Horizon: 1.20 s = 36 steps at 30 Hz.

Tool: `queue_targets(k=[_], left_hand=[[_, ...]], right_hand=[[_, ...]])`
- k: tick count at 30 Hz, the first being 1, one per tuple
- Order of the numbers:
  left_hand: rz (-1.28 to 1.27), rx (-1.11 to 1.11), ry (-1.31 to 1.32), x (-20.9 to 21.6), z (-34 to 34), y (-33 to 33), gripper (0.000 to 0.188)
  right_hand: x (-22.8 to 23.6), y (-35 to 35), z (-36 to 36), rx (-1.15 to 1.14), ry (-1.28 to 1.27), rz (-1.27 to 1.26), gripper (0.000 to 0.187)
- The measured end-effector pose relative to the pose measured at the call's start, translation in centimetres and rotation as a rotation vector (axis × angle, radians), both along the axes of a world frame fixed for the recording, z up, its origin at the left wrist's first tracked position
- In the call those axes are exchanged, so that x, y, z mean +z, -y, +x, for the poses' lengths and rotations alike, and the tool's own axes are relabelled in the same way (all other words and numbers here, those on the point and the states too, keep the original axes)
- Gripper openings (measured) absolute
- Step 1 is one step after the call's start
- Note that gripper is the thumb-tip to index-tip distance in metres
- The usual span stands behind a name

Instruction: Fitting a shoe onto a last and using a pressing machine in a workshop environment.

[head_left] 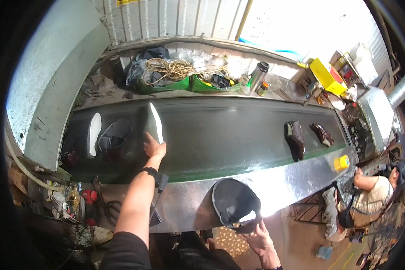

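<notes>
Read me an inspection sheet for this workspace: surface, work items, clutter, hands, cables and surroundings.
Surface: dark belt, shiny metal ledge along its near side.
Work items: pale sole-shaped piece in hand; white sole at the belt's left; two dark shoes at its right; black bin at the ledge.
Clutter: green bins, tan rope, steel flask and yellow box along the back; yellow container on the ledge.
Hands: left hand grips the pale piece; right hand at the bin's rim, grip unclear.
Cables: thin black cord below the left wrist; far end unclear.
Surroundings: another person at right; silver duct beyond.
</notes>
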<state>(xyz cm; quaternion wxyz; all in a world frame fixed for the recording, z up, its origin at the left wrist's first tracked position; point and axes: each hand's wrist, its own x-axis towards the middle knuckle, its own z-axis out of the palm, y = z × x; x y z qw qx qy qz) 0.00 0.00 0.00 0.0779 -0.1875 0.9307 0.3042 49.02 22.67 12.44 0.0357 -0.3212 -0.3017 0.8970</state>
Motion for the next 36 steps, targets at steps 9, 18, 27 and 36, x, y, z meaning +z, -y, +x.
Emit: queue_targets(k=[9,18,27,36], left_hand=[[-0.116,-1.101,-0.751,12.9,20.3,3.7,0.046],[0.179,-1.329,-0.71,11.6,37.6,-3.0,0.041],[1.864,-0.169,0.398,25.9,34.8,-5.6,0.029],[1.539,-0.366,0.39,31.3,33.7,3.2,0.033]], right_hand=[[1.1,-2.8,-2.0,-0.088,-0.077,0.094,0.066],[4.9,-3.7,-5.3,0.022,-0.084,0.252,0.069],[12.4,2.5,-5.8,0.414,-0.292,0.799,0.088],[18.7,3.4,-3.5,0.803,-0.568,1.366,0.089]])
